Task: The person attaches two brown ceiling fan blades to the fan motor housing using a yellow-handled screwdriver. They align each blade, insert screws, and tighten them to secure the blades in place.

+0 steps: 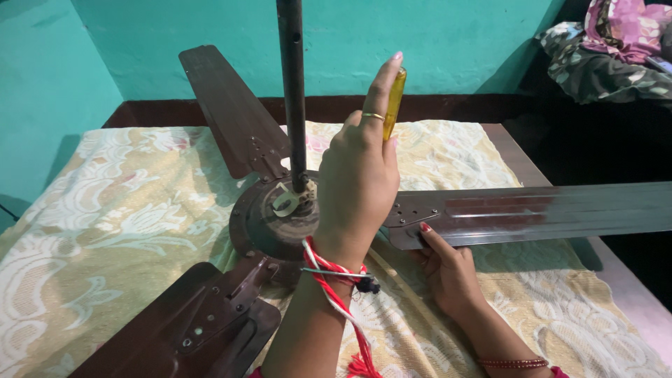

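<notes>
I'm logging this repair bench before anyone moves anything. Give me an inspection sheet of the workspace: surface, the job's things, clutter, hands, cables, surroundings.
Surface: bed covered with cream floral lace cloth.
Job's things: brown metal ceiling fan lying on the cloth, dark downrod upright, three blades attached; yellow translucent screwdriver handle held vertical over the hub.
Clutter: nothing seen on the cloth.
Hands: left hand, ring and red-white wrist thread, closed around the screwdriver; right hand under the right-side blade, fingers touching its edge.
Cables: nothing seen.
Surroundings: teal painted wall; crumpled patterned fabrics at upper right.
</notes>
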